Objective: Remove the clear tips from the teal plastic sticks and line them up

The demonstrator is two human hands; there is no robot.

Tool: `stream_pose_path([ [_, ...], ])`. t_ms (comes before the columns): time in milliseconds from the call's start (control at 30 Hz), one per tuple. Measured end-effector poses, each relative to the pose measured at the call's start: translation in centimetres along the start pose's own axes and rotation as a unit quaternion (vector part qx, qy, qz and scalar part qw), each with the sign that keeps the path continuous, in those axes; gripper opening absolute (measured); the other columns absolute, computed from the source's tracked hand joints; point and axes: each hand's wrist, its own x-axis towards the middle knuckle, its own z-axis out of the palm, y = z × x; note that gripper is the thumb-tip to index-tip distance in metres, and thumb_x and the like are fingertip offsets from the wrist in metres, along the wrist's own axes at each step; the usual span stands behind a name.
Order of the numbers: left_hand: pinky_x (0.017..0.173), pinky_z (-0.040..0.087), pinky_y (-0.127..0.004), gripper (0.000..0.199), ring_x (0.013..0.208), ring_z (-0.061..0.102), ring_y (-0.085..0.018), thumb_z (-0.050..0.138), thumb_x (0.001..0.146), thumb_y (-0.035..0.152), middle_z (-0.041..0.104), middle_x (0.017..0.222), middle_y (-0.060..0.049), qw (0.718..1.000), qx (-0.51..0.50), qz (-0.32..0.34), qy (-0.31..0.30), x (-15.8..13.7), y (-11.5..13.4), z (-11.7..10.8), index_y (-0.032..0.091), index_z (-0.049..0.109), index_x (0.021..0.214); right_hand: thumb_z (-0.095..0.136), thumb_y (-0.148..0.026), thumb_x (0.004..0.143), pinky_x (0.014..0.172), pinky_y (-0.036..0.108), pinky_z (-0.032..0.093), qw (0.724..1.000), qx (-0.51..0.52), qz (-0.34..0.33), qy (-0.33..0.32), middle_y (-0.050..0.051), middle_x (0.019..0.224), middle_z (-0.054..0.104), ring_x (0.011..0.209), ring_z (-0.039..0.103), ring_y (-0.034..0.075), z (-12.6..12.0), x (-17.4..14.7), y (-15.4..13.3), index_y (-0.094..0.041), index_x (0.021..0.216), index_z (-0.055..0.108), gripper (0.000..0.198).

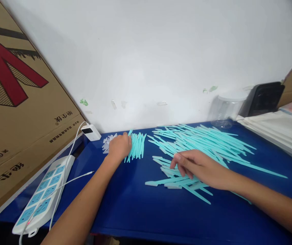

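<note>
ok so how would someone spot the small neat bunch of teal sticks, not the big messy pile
Start from the blue table and go to its back left corner, near the white charger at the wall. The small bunch of teal sticks lies there, touched by the left hand. Its sticks lie side by side, unlike the sprawling pile under the right hand.

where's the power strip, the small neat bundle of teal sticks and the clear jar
power strip (49,190), head view, on the middle of its white top face
small neat bundle of teal sticks (138,146), head view, on the middle of the bundle
clear jar (225,110), head view, on its side wall
</note>
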Motion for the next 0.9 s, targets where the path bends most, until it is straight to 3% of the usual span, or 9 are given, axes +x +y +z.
stream_pose_path([
  [300,0.084,0.054,-0.045,0.056,0.099,0.073,-0.037,0.029,0.104,0.049,0.075,0.103,-0.021,1.000,-0.006,0.017,-0.015,-0.2,0.2,0.2,0.012,0.070,0.114,0.044,-0.067,0.102,0.057,0.028,0.044,0.999,-0.031,0.005,0.014,0.003,0.070,0.062,0.058,0.052,0.014,0.0,0.1,-0.3,-0.018,0.090,0.075,0.058],
  [467,0.087,0.054,-0.049,0.065,0.102,0.072,-0.040,0.025,0.104,0.055,0.075,0.106,-0.024,1.000,0.000,-0.027,-0.002,0.3,-1.1,-0.5,0.012,0.073,0.112,0.046,-0.064,0.102,0.052,0.029,0.035,0.992,-0.095,-0.002,0.078,0.001,0.066,0.061,0.051,0.043,0.014,-0.5,0.3,0.4,-0.020,0.085,0.073,0.054],
  [567,0.089,0.053,-0.051,0.072,0.105,0.071,-0.042,0.024,0.102,0.060,0.074,0.110,-0.026,0.999,0.007,-0.038,-0.033,0.5,-1.7,-0.7,0.010,0.074,0.111,0.046,-0.059,0.103,0.055,0.031,0.036,0.968,-0.196,-0.021,0.154,0.001,0.063,0.058,0.055,0.046,0.016,-1.1,0.7,1.2,-0.021,0.078,0.067,0.050],
  [667,0.088,0.054,-0.051,0.073,0.107,0.071,-0.043,0.023,0.102,0.061,0.074,0.111,-0.027,0.996,0.011,-0.019,-0.088,0.4,-1.8,-0.6,0.010,0.075,0.112,0.050,-0.054,0.102,0.058,0.032,0.039,0.936,-0.294,-0.015,0.195,0.006,0.079,0.068,0.066,0.057,0.020,-1.7,0.9,2.0,-0.022,0.086,0.069,0.040],
  [767,0.087,0.054,-0.050,0.074,0.107,0.071,-0.042,0.021,0.103,0.059,0.074,0.111,-0.026,0.995,0.002,-0.003,-0.103,0.2,-1.5,-0.4,0.011,0.075,0.111,0.053,-0.051,0.100,0.061,0.033,0.043,0.917,-0.349,-0.005,0.193,0.010,0.097,0.071,0.075,0.063,0.023,-2.2,1.1,2.6,-0.021,0.099,0.072,0.035],
  [900,0.086,0.054,-0.049,0.075,0.105,0.071,-0.041,0.018,0.104,0.058,0.075,0.110,-0.025,0.994,-0.016,0.018,-0.103,-0.1,-0.9,-0.5,0.011,0.076,0.108,0.057,-0.056,0.097,0.060,0.034,0.046,0.911,-0.376,-0.003,0.172,0.012,0.103,0.071,0.076,0.065,0.024,-2.2,1.2,3.1,-0.020,0.108,0.073,0.041],
])
